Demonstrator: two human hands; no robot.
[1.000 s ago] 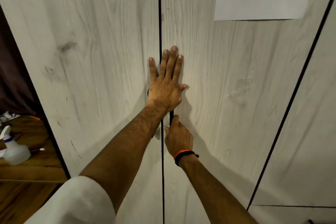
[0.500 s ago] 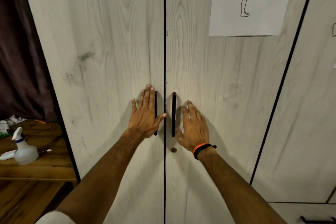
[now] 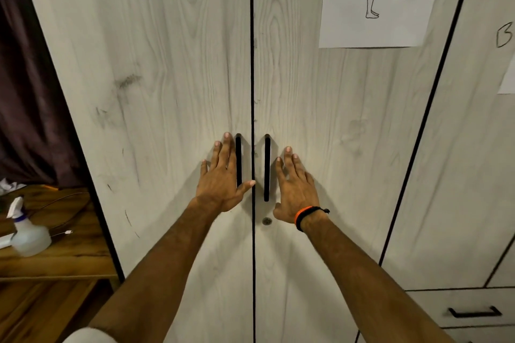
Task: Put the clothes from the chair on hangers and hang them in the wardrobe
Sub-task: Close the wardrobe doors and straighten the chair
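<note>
Both pale wood-grain wardrobe doors stand closed, meeting at a dark seam that runs from 12 to 6 o'clock through the view. The left hand lies flat on the left door with fingers straight, just at 9 o'clock of the left black handle, its thumb reaching across below it. The right hand, wearing an orange and black wristband, rests open at 3 o'clock of the right black handle; neither grips anything. A keyhole sits below. A spray bottle stands on the wooden surface at 9 o'clock. A paper sketch hangs at 1 o'clock. No clothes or chair appear.
</note>
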